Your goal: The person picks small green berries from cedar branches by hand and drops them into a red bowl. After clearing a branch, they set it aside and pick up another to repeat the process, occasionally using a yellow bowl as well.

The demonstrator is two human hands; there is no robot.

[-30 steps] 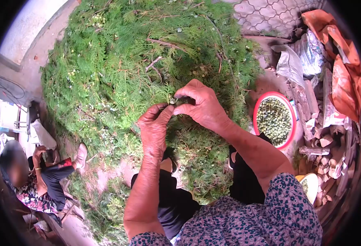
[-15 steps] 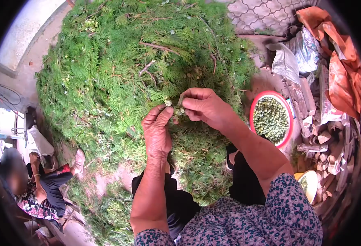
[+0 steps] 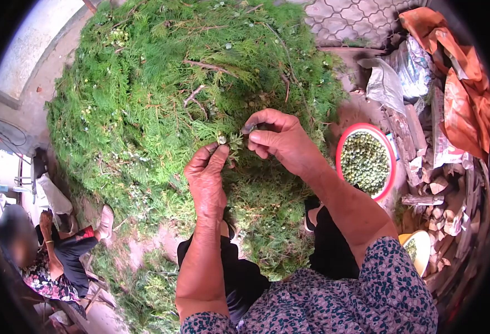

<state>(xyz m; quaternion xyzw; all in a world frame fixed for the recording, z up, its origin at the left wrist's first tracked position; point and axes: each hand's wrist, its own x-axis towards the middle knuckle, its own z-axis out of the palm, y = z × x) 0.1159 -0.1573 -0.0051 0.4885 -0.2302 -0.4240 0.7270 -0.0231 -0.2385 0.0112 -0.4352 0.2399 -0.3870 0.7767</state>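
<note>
Thumb and fingertips of my left hand (image 3: pixel 207 175) pinch a small green conifer sprig (image 3: pixel 235 143). A pale green cone (image 3: pixel 221 140) shows just above the left thumb tip. Just right of the sprig is my right hand (image 3: pixel 281 138), its thumb and index finger brought together. Whatever may be between those right fingertips is too small to make out. Beneath both hands lies a big heap of cut conifer branches (image 3: pixel 144 94) with pale cones and brown twigs in it.
On the right stands a red-rimmed basin (image 3: pixel 340 167) of small green cones (image 3: pixel 366 161). A yellowish bowl (image 3: pixel 422 253) is nearer me. Split firewood (image 3: pixel 442 209), sacks (image 3: pixel 387 83) and an orange sheet (image 3: pixel 459 106) line the right side. Another person (image 3: pixel 55 256) sits at left.
My right hand has drawn slightly up and away from the sprig, widening the gap between the hands. My left hand has shifted a little left, still pinching the sprig.
</note>
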